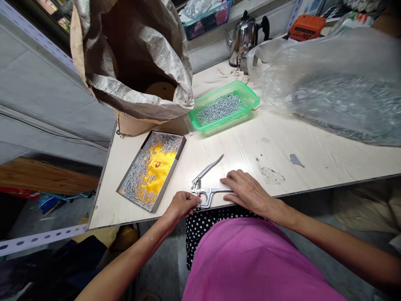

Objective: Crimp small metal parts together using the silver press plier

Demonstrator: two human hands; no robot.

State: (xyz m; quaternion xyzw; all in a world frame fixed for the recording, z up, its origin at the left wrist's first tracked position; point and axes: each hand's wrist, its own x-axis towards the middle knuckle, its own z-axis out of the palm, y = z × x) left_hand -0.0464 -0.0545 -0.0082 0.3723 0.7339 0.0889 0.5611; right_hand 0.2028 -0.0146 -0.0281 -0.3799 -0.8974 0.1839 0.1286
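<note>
Currently, a silver lever-type hand press (210, 192) lies at the table's (300, 171) near edge. The left hand (182, 204) has thumb and fingertips drawn together at its left end; whether they pinch anything is hidden. The right hand (249, 190), half open, spreads its fingers around the handle's right end. Left stands a shallow tray (168, 181) of small metal pieces (133, 184); farther off, a green plastic basket (227, 121) holds more.

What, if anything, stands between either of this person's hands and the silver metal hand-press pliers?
Nothing visible: the right hand is at the handle end of the silver metal pliers, the left hand at the opposite end, by the small red part.
</note>
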